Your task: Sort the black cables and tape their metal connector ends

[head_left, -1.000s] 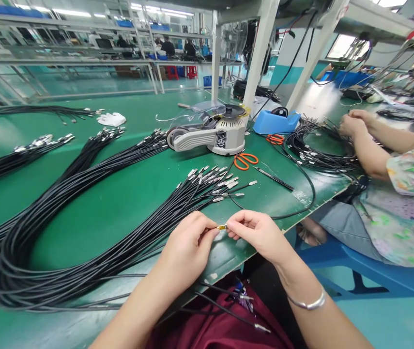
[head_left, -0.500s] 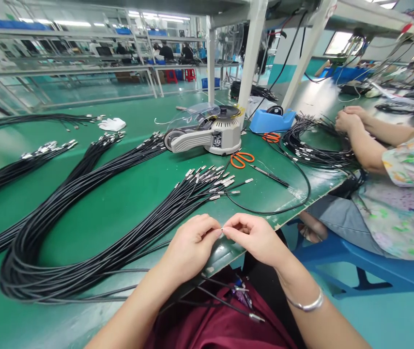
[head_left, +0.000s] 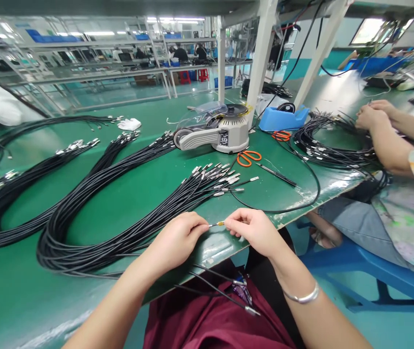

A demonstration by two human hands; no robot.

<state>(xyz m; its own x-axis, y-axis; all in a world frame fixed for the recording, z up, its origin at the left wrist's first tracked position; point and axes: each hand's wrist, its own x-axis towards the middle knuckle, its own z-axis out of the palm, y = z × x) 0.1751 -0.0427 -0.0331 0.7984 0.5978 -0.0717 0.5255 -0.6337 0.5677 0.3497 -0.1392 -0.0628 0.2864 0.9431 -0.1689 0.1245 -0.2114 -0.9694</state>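
- In the head view, the label (head_left: 224, 137) on the side of the grey automatic tape dispenser (head_left: 233, 131) is black with a pale emblem, but you cannot read its writing from here
- Your left hand (head_left: 179, 240) has thumb and forefinger together, clamped on the end of a thin dark stem (head_left: 214, 225)
- Your right hand (head_left: 255, 230) has its thumb and forefinger clamped on a small gold-coloured connector (head_left: 221, 223), which lies in line with the stem between your fingertips, near the front edge of the bench
- The green bench top (head_left: 119, 203) is glossy, with its front edge scuffed and worn
- Just beyond your hands lie the silver tips of a looped black cable bundle (head_left: 170, 208); more bundles curve away to your left, near a white glove (head_left: 130, 124)
- Right of the grey dispenser you have a blue tape holder (head_left: 283, 119), two pairs of orange-handled scissors (head_left: 249, 157) and a slim black tool (head_left: 275, 174)
- A few loose cables (head_left: 224, 294) hang over your maroon garment (head_left: 199, 320)
- To your right, a co-worker's hands (head_left: 372, 116) are above a coil of black cables (head_left: 312, 138), with a blue stool (head_left: 366, 269) below
- Past the white uprights (head_left: 263, 53), the room holds metal racks, strip lights, red stools (head_left: 203, 74) and a teal floor
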